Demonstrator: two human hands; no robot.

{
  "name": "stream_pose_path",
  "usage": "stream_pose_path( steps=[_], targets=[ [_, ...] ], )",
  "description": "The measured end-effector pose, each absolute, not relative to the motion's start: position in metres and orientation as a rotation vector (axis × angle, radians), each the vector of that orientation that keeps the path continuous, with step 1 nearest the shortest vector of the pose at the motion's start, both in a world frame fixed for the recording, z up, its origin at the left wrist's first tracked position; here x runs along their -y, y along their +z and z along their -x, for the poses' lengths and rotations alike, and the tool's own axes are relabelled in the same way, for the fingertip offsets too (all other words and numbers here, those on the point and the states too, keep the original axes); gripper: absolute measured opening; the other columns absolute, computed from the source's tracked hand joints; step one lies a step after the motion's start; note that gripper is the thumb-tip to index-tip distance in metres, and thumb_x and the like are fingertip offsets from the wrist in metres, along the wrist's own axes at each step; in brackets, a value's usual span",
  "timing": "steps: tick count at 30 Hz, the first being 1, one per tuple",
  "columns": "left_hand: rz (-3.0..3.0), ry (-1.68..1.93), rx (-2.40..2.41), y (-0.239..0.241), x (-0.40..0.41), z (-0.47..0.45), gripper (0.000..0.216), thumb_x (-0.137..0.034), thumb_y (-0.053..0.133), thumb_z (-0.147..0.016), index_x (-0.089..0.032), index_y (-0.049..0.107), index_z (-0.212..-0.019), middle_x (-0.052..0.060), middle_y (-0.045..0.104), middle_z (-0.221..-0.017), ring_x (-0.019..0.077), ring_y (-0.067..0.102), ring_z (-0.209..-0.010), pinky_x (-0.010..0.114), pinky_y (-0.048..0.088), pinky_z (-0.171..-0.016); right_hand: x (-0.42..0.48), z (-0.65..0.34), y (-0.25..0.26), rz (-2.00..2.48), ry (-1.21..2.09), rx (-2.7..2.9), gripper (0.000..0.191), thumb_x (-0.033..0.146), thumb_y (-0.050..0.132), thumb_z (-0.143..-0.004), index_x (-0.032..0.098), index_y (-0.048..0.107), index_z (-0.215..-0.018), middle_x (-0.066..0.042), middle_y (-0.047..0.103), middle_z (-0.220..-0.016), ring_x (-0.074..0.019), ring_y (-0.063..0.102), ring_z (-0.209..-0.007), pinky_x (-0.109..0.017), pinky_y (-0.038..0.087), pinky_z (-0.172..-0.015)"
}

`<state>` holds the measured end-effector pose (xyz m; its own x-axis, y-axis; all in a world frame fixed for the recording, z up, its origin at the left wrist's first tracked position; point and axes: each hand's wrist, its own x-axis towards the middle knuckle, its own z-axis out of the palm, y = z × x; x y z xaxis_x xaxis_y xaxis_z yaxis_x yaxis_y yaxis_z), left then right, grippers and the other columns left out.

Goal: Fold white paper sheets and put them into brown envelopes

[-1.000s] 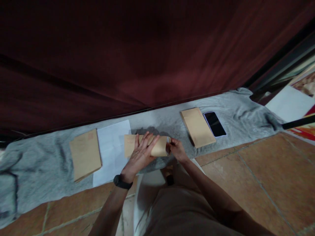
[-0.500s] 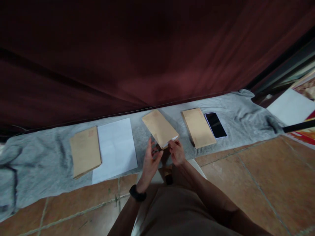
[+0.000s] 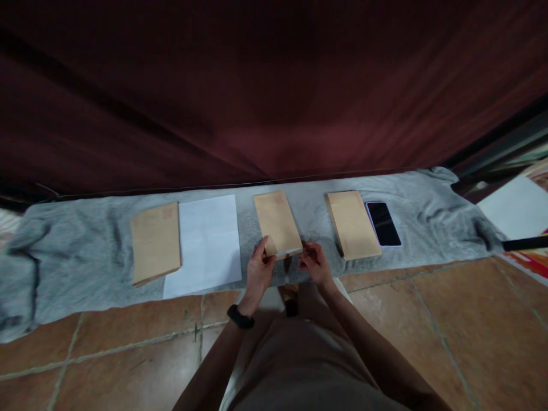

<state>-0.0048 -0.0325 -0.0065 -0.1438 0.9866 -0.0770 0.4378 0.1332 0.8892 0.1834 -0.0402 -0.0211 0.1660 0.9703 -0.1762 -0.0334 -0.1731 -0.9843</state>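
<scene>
A brown envelope (image 3: 276, 221) lies upright on the grey cloth (image 3: 85, 251) in front of me, with a white edge of paper showing at its near end. My left hand (image 3: 259, 269) pinches the envelope's near left corner. My right hand (image 3: 314, 262) has its fingertips closed at the near right corner. A black watch sits on my left wrist.
A white sheet (image 3: 206, 244) and a stack of brown envelopes (image 3: 154, 242) lie to the left. Another envelope stack (image 3: 351, 222) and a black phone (image 3: 383, 223) lie to the right. A dark red curtain (image 3: 257, 91) hangs behind; tiled floor (image 3: 428, 319) is nearer me.
The envelope lay sideways under my left hand; it has been turned lengthwise and set straight, and both hands have come to its near corners. My view shifted slightly.
</scene>
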Motion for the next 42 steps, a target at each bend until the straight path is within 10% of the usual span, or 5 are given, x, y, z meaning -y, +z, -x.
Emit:
stream_pose_path(
  steps=[8, 42],
  targets=[
    [-2.014, 0.675, -1.932, 0.011, 0.043, 0.004, 0.053, -0.017, 0.053, -0.095, -0.022, 0.050, -0.147, 0.015, 0.055, -0.143, 0.0284, 0.065, -0.119, 0.041, 0.060, -0.091, 0.028, -0.208, -0.002, 1.372, 0.602, 1.937, 0.043, 0.030, 0.049, -0.100, 0.022, 0.055, -0.141, -0.015, 0.053, -0.147, -0.0298, 0.047, -0.139, -0.052, 0.042, -0.117],
    [-2.312, 0.604, -1.714, 0.018, 0.033, 0.003, 0.041, -0.021, 0.042, -0.102, -0.013, 0.051, -0.141, 0.017, 0.047, -0.156, 0.0308, 0.038, -0.148, 0.051, 0.039, -0.117, -0.010, -0.195, 0.002, 1.223, 0.646, 2.127, 0.036, 0.022, 0.044, -0.104, 0.020, 0.066, -0.132, -0.011, 0.064, -0.139, -0.0246, 0.058, -0.132, -0.045, 0.045, -0.116]
  ],
)
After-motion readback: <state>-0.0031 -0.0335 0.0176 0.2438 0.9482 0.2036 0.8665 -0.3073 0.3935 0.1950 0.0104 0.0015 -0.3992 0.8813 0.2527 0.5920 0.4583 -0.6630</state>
